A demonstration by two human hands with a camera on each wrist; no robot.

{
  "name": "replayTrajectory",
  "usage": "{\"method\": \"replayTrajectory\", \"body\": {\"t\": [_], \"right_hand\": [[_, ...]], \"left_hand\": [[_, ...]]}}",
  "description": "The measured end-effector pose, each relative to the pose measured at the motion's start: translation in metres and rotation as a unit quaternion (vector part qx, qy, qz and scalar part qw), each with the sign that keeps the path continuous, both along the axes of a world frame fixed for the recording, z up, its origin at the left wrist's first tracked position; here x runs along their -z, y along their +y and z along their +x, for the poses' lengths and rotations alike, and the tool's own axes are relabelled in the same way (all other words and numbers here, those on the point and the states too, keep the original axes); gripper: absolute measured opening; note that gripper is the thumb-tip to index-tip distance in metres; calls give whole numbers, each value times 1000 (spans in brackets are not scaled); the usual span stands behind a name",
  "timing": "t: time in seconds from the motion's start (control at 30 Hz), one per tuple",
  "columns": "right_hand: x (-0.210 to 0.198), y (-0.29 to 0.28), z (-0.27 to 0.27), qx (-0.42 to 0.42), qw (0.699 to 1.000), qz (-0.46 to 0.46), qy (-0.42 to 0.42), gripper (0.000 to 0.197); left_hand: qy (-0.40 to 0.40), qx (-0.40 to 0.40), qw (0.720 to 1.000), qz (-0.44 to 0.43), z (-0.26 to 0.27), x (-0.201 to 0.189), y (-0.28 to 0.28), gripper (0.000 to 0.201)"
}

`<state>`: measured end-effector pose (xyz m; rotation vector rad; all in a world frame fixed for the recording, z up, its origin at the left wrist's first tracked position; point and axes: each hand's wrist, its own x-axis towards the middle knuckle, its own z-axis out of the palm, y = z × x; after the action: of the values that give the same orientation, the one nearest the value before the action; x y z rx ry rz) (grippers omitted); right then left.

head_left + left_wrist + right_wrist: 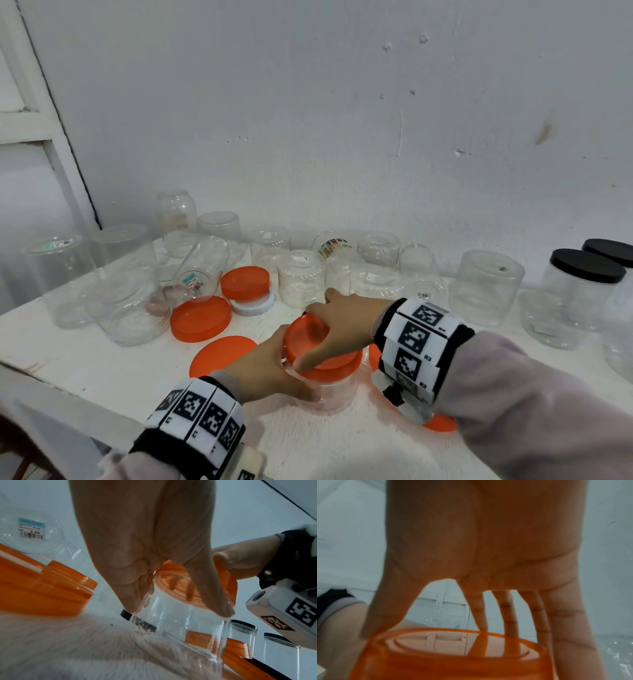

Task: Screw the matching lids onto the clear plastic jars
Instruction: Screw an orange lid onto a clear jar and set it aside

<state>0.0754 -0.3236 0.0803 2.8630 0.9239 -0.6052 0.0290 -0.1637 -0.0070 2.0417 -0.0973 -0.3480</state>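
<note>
A small clear plastic jar (337, 394) stands upright near the table's front middle, and an orange lid (308, 342) sits on its mouth. My left hand (274, 366) grips the jar's wall from the left; in the left wrist view its fingers (137, 599) and thumb wrap the clear jar (180, 622) below the orange lid (171, 580). My right hand (337, 329) comes from the right and grips the lid's rim, thumb at the front, index finger stretched out. In the right wrist view the fingers (510, 615) curl over the orange lid (453, 655).
Several clear jars stand upside down along the wall, among them a tilted jar (202, 270) with a price sticker. Loose orange lids (200, 317) and a white lid (253, 305) lie at left-middle. Two black-lidded jars (582, 291) stand at right. The table edge (68, 387) runs front-left.
</note>
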Motion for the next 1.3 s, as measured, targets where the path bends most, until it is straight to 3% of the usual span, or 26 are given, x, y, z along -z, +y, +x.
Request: {"method": "replayTrajectory", "body": {"t": [0.13,0.27,0.53,0.77,1.03,1.3], "right_hand": [[-4,2,0,-13,1000,-6,25,105],[-8,0,2,-50,998,1,38,99],[4,3,-5,21,999,16,-18,99],[-13,-4,3,-42,998,12,53,103],[4,-3,-3,12,1000,16,-14,102],[-3,-3,2,-46,999,0,21,99]], "left_hand": [[2,1,1000,1,0,0,0,98],[6,-9,1000,3,0,1,0,99],[5,-1,1000,1,1,0,0,96],[2,-7,1000,12,1,1,0,97],[2,3,1000,-3,1,0,0,98],[8,-1,1000,-5,1,2,0,104]]}}
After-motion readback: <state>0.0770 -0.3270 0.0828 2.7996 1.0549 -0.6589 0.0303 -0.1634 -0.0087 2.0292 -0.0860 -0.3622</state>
